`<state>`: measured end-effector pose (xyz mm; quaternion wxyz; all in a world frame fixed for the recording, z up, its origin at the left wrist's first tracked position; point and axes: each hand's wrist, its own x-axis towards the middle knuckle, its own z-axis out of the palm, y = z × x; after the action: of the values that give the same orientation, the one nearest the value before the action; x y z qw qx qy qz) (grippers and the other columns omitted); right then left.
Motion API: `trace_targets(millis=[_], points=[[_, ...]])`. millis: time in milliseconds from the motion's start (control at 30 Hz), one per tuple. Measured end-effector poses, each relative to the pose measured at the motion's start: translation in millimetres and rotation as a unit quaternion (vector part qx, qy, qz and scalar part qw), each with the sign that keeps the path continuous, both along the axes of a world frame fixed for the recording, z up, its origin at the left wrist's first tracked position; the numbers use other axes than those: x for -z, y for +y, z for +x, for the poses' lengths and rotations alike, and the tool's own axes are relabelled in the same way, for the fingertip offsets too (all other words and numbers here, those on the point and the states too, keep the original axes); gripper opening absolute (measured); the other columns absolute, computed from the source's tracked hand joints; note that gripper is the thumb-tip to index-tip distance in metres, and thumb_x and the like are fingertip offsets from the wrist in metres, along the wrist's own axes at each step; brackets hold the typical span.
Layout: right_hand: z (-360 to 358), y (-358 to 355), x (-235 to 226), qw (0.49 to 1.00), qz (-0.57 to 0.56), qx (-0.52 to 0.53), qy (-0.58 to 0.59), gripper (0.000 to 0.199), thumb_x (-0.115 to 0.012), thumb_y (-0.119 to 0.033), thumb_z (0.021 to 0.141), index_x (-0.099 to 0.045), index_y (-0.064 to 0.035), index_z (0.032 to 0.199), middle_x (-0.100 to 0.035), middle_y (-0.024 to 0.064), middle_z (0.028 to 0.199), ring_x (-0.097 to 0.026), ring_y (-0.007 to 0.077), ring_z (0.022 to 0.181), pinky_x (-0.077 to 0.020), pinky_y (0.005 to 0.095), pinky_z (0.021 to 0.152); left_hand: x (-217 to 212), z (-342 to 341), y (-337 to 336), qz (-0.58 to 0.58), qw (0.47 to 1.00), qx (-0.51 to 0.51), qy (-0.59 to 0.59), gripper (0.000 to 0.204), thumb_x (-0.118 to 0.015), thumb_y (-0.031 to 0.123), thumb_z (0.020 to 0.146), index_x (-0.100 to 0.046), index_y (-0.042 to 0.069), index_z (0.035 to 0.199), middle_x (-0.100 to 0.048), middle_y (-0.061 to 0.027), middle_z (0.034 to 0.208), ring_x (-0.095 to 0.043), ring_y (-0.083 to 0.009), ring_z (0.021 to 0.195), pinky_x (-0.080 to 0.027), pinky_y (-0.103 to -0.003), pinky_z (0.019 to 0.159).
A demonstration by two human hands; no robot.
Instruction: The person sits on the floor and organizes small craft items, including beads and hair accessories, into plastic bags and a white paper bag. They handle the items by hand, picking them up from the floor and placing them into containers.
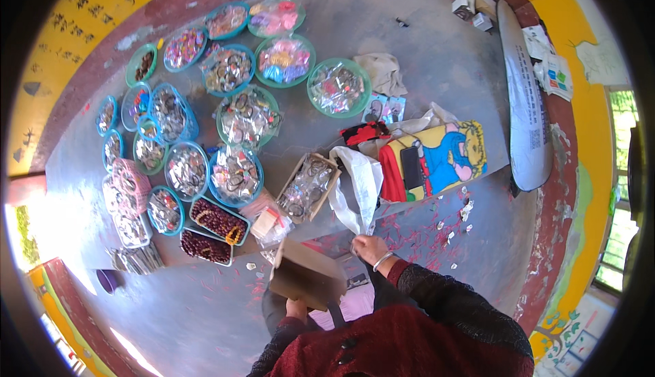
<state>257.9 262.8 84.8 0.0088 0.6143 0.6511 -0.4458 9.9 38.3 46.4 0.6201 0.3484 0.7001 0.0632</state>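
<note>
Left hand (296,308) closed on the lower edge of a brown cardboard piece (307,276), flat or a box lid, can't tell which. Cardboard tilts up and away from the hand, sitting directly above it, in front of the person's chest.

Right hand (369,248) closed, pinching the bottom end of a white plastic bag (359,187). Bag runs up from the hand onto the grey tabletop (437,56), mouth end lying between an open cardboard box (308,187) of clear-wrapped small items and a folded cartoon-print cloth (437,157). Silver bangle (382,260) on the right wrist, dark red sleeve behind it.

The two hands are near each other, cardboard just left of the bag's pinched end; touching or not, can't tell.

Rest of the tabletop:
- Round teal and green trays (247,116) of packaged trinkets spread over the left and upper-left part.
- Two rectangular trays of dark brown beads (218,219) at the near-left edge, just left of the cardboard box.
- Pink basket (132,180) at far left among the trays.
- Red and black fabric item (365,132) just above the cartoon cloth.
- Long grey board (524,118) lying along the right edge, well apart from both hands.

Small white scraps on the floor (450,230) right of the right hand.
</note>
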Motion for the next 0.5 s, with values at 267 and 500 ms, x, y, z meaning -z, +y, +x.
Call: trace_targets(millis=[267, 500], points=[[-19, 6, 120, 0.964, -0.021, 0.213, 0.158, 0.018, -0.051, -0.016, 0.087, -0.062, -0.0014, 0.088, -0.064, 0.0068, 0.067, -0.063, 0.0133, 0.059, -0.0491, 0.0243, 0.053, 98, -14, 60, -0.044, 0.951, 0.304, 0.030, 0.035, -0.047, 0.025, 0.078, -0.056, 0.001, 0.101, -0.056, -0.0281, 0.099, -0.054, -0.0423, 0.094, -0.042, -0.051, 0.084], [-27, 22, 115, 0.941, 0.074, 0.195, 0.267, 0.016, -0.050, -0.012, 0.088, -0.060, -0.0003, 0.093, -0.064, 0.0051, 0.072, -0.061, 0.0084, 0.059, -0.0443, 0.0200, 0.048, 66, -45, 122, -0.045, 0.960, 0.277, 0.011, 0.043, -0.046, 0.020, 0.075, -0.045, -0.003, 0.112, -0.058, -0.0300, 0.090, -0.056, -0.0443, 0.088, -0.043, -0.049, 0.083]])
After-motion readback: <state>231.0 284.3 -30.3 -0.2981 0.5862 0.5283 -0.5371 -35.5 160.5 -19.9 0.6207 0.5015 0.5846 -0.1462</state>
